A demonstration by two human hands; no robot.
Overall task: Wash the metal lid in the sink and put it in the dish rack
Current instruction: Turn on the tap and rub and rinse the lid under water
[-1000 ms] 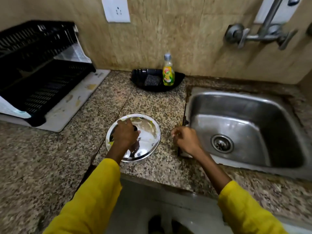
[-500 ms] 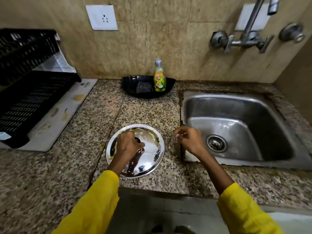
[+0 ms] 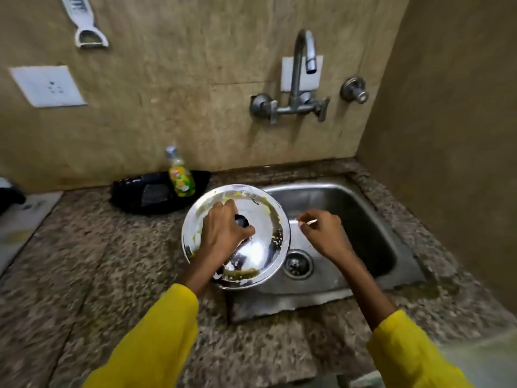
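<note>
A round metal lid (image 3: pixel 263 219) smeared with yellow-green food is held in the air over the left rim of the steel sink (image 3: pixel 363 208). My left hand (image 3: pixel 223 233) is closed around the lid's black knob from above. Over the sink basin hovers my right hand (image 3: pixel 324 231), fingers loosely curled with nothing in them. The drain (image 3: pixel 298 265) shows just right of the lid. Only a dark edge of the dish rack (image 3: pixel 8 193) shows at the far left.
A black tray (image 3: pixel 131 189) with a scrub pad (image 3: pixel 155 195) and a dish soap bottle (image 3: pixel 181 177) sits behind the lid. The tap (image 3: pixel 302 68) hangs on the wall over the sink. A wall closes the right side. Speckled granite counter (image 3: pixel 98 261) lies left.
My left hand has lifted the lid off the counter and carried it right, to the sink's left rim. My right hand moved over the basin. The view shifted right.
</note>
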